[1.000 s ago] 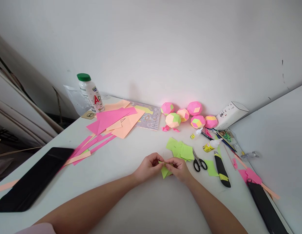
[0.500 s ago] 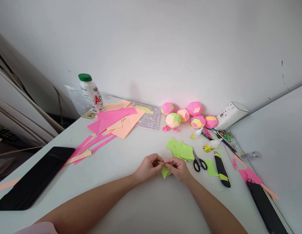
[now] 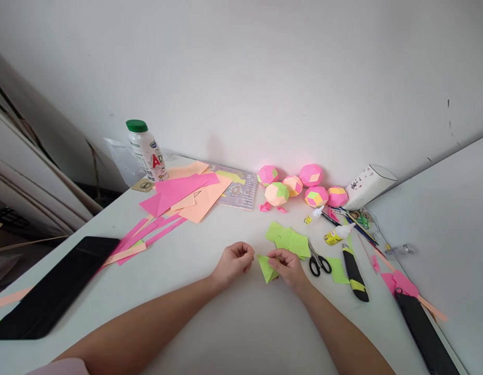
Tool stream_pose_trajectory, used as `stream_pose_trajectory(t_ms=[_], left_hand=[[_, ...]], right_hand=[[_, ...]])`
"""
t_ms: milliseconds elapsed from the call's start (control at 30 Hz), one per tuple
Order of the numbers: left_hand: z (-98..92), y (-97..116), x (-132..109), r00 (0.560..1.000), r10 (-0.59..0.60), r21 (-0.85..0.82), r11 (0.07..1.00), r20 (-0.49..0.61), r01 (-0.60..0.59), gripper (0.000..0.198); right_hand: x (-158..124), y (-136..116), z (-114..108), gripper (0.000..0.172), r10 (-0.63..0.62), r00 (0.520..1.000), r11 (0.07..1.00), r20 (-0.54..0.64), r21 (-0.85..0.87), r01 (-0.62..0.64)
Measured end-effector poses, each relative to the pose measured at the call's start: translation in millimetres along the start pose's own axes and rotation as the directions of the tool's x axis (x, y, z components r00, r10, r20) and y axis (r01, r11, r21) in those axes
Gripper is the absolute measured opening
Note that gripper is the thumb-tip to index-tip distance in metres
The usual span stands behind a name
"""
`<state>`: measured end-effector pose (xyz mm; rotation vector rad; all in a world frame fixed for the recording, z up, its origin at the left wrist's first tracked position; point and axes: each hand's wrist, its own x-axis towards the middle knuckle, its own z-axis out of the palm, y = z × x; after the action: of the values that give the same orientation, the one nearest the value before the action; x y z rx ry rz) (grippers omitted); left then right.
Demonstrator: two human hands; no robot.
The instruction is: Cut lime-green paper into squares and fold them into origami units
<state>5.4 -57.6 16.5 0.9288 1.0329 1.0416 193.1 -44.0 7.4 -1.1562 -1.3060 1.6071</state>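
Observation:
My right hand (image 3: 289, 268) pinches a folded piece of green paper (image 3: 266, 268) between thumb and fingers. A pointed corner of the paper hangs down to the left of the fingertips. Just left of it and apart from it is my left hand (image 3: 233, 264), its thumb and forefinger pressed together; whatever they may hold is too small to make out. Beyond my right hand lie several green paper squares (image 3: 299, 244), overlapping each other. Black-handled scissors (image 3: 319, 264) lie against these squares, and a single green square (image 3: 338, 271) rests farther right.
Several pink, orange and green paper balls (image 3: 277, 194) sit along the wall. Two glue bottles (image 3: 337, 235) and a utility knife (image 3: 355, 273) lie right. Pink and orange paper sheets (image 3: 179, 192), a white bottle (image 3: 147, 153) and a black tablet-like slab (image 3: 56, 286) are left.
My left hand has come away from the green paper and moved slightly left. The paper stays in my right hand, with more of it showing.

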Motion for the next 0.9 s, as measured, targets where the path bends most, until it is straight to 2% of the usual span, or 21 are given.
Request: stream_pose_trajectory(t_ms=[100,267,533,633,800,900], left_hand=[[-0.3,-0.2,1.1,0.999,0.043,-0.039,0.998,-0.01,-0.044,0.02],[4.2,-4.8,-1.3,0.984,0.062,0.081,0.994,0.165,-0.076,0.019],[4.0,-18.5,0.8,0.973,0.131,0.278,0.943,0.19,-0.181,0.015],[3.6,-17.0,0.4,0.973,0.114,0.236,0.958,0.201,-0.162,0.016],[3.4,-6.6,-1.5,0.989,0.016,0.065,0.998,0.148,-0.026,0.022],[2.2,-2.4,-0.2,0.995,0.011,-0.019,1.0,0.098,-0.009,0.023]], right_hand=[[0.5,0.4,-1.3,0.029,-0.005,1.0,1.0,-0.011,0.008,0.005],[-2.0,0.3,1.1,0.03,0.015,0.999,0.998,0.042,-0.067,-0.012],[-3.8,3.4,3.9,0.007,-0.159,0.982,0.951,0.099,-0.252,0.179],[-4.0,3.5,4.7,0.005,-0.147,0.985,0.953,0.092,-0.255,0.166],[-2.4,3.4,1.8,0.009,-0.037,0.997,0.996,0.071,-0.079,0.042],[-0.8,3.2,-1.1,0.01,-0.04,0.998,0.999,0.045,-0.009,0.04]])
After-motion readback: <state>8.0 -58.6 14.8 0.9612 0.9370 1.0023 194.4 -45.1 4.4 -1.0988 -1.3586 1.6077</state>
